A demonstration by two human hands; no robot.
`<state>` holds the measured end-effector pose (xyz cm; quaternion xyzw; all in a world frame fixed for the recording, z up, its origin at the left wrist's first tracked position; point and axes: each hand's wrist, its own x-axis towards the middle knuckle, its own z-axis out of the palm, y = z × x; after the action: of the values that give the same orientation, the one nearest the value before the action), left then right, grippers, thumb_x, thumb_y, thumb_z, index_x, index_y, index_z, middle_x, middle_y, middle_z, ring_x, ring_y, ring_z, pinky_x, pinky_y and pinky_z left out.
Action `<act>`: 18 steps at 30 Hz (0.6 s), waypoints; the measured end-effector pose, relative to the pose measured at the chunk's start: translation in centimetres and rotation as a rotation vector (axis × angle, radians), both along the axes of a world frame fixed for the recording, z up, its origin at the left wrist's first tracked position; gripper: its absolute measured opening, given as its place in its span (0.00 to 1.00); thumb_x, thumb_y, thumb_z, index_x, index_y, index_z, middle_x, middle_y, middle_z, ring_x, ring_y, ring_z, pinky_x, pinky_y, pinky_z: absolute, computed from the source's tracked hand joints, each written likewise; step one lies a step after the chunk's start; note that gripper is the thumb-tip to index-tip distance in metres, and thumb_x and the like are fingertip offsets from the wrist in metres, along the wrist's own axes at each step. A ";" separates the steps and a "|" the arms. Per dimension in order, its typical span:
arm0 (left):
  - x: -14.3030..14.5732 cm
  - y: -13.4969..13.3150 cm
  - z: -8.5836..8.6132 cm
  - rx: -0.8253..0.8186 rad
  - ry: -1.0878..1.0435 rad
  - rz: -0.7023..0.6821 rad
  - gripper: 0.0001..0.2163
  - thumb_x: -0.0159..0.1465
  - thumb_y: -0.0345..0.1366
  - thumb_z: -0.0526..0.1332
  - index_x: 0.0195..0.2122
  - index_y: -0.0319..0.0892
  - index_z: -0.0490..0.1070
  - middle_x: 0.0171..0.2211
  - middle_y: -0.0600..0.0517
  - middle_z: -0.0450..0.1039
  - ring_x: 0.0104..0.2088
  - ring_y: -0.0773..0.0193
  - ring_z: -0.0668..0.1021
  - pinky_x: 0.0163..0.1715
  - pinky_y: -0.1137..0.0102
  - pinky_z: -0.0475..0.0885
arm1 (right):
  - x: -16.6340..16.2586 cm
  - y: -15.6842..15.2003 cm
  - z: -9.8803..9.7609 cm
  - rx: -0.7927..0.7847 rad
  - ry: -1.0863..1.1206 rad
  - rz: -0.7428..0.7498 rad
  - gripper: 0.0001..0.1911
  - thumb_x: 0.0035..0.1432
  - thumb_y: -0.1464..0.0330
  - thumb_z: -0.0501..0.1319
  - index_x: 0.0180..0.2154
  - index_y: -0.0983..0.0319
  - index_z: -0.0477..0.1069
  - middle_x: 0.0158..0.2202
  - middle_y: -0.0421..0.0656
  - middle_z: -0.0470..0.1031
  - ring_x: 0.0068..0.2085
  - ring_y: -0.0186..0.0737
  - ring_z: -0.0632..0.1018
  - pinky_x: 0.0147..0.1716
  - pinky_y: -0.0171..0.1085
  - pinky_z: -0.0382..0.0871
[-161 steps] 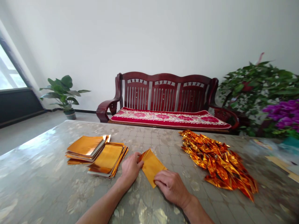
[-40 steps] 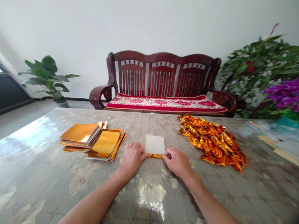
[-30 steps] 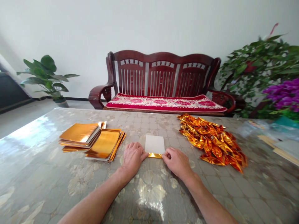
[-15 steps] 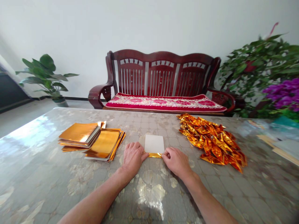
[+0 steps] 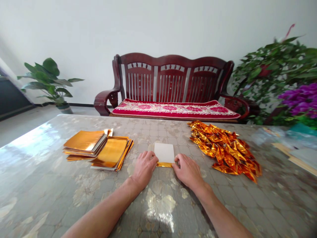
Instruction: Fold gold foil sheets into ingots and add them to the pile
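A sheet of gold foil paper (image 5: 164, 152) lies on the table, white side up, with its near edge folded over into a narrow gold strip. My left hand (image 5: 145, 167) has its fingers closed on the left end of that fold. At the right end, my right hand (image 5: 187, 169) pinches the fold between thumb and curled fingers. Left of my hands are stacks of flat gold foil paper (image 5: 110, 152). To the right lies a heap of folded gold foil pieces (image 5: 224, 148), pointed and shiny.
The table (image 5: 99, 205) has a patterned, glossy cover. Plastic bags (image 5: 266, 135) and pale boards (image 5: 294, 157) lie at its right. Beyond stands a dark red wooden bench (image 5: 170, 79), with potted plants (image 5: 53, 81) and purple flowers (image 5: 300, 99) at the sides.
My left hand has shifted slightly right and its thumb is now tucked closer to the fold. The fingers of my right hand have moved a little. The sheet stays nearly in place.
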<state>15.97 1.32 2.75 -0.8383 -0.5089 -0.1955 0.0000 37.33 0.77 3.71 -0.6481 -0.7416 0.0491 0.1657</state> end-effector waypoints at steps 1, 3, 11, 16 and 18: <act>0.0 0.0 -0.2 -0.010 -0.001 -0.072 0.06 0.69 0.34 0.58 0.39 0.45 0.74 0.42 0.51 0.72 0.43 0.60 0.72 0.44 0.66 0.66 | 0.0 0.0 0.0 -0.002 0.001 0.000 0.04 0.59 0.67 0.62 0.37 0.59 0.69 0.36 0.41 0.77 0.39 0.42 0.76 0.37 0.38 0.56; 0.0 -0.1 -0.4 -0.038 0.020 -0.187 0.07 0.70 0.33 0.57 0.42 0.45 0.74 0.40 0.52 0.73 0.43 0.61 0.73 0.44 0.68 0.67 | 0.0 0.0 0.0 -0.006 0.001 0.000 0.05 0.59 0.67 0.62 0.38 0.59 0.68 0.37 0.41 0.77 0.40 0.42 0.76 0.38 0.38 0.57; 1.0 -2.0 0.2 -0.024 0.217 -0.171 0.13 0.69 0.34 0.57 0.55 0.45 0.67 0.41 0.49 0.72 0.42 0.56 0.74 0.41 0.63 0.70 | 0.1 0.1 -0.4 0.040 -0.007 -0.004 0.03 0.60 0.69 0.61 0.39 0.59 0.69 0.38 0.42 0.76 0.41 0.42 0.75 0.41 0.39 0.58; 1.8 -2.8 0.4 -0.033 0.192 -0.108 0.13 0.69 0.34 0.56 0.55 0.46 0.66 0.44 0.48 0.70 0.44 0.55 0.73 0.42 0.61 0.70 | -1.1 -0.1 -0.7 0.122 -0.051 -0.024 0.08 0.60 0.70 0.61 0.43 0.59 0.70 0.42 0.44 0.75 0.46 0.46 0.72 0.45 0.41 0.59; 1.9 -2.9 0.5 -0.037 0.177 -0.107 0.14 0.68 0.34 0.56 0.54 0.46 0.66 0.44 0.47 0.70 0.45 0.54 0.72 0.44 0.61 0.70 | -1.9 -0.2 -0.7 0.139 -0.064 -0.026 0.11 0.61 0.67 0.62 0.46 0.60 0.69 0.45 0.45 0.74 0.48 0.48 0.71 0.46 0.42 0.59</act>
<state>17.92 -1.56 3.26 -0.8780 -0.4652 -0.1110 0.0188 35.43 0.55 2.98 -0.6461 -0.7396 -0.0254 0.1869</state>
